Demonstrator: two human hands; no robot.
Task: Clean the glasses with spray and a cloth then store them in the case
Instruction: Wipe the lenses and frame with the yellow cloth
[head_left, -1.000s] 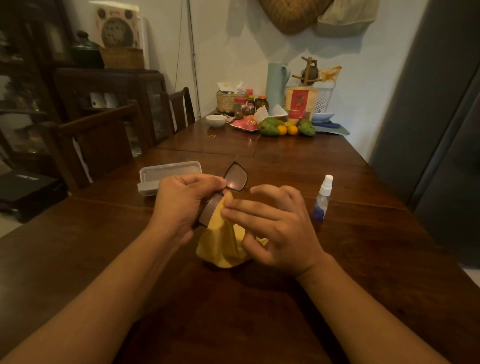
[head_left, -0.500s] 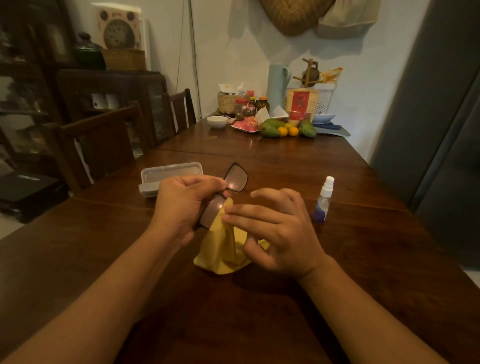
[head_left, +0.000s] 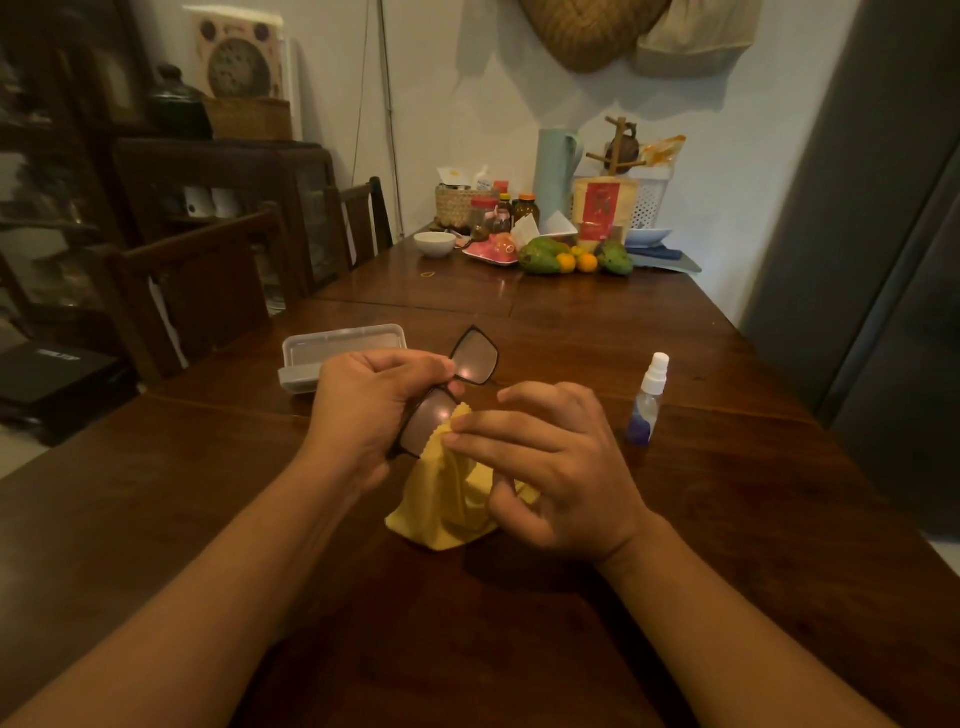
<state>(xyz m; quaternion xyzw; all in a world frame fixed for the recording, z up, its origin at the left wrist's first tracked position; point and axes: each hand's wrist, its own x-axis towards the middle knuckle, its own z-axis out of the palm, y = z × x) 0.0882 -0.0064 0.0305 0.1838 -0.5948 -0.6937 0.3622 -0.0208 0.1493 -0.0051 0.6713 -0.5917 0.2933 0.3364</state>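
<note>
Yellow microfibre cloth (head_left: 447, 499) is pinched in the right hand (head_left: 550, 467) against the nearer lens of the black-framed glasses (head_left: 452, 395), gripped by the closed left hand (head_left: 369, 405) above the wooden table (head_left: 727, 519). Behind lies the open clear case (head_left: 332, 353); the spray bottle (head_left: 647, 400) stands right.

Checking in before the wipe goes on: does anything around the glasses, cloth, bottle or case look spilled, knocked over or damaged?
Nothing stands out. The spray bottle stands upright and capped, with no wet patch visible. The case lies flat behind the left hand, which holds the glasses; the right hand presses the yellow cloth to the nearer lens.
</note>
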